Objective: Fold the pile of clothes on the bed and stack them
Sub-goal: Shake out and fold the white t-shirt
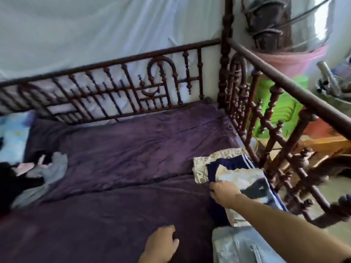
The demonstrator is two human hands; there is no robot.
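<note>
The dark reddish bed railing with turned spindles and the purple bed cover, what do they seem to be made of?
The dark reddish bed railing looks like varnished wood: lathe-turned beads, slight gloss. The purple bed cover looks like soft matte fabric, possibly plush: it creases and shades unevenly; fibre unclear.

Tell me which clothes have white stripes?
The dark blue one in the folded stack by the right hand. White stripes run along its edge; the grey one and the jeans look plain.

Carved dark wooden bed rail (284,83) is running beyond and right of the grip; purple bedsheet (133,149) is spreading left of it; white curtain (95,31) is hanging behind.
</note>
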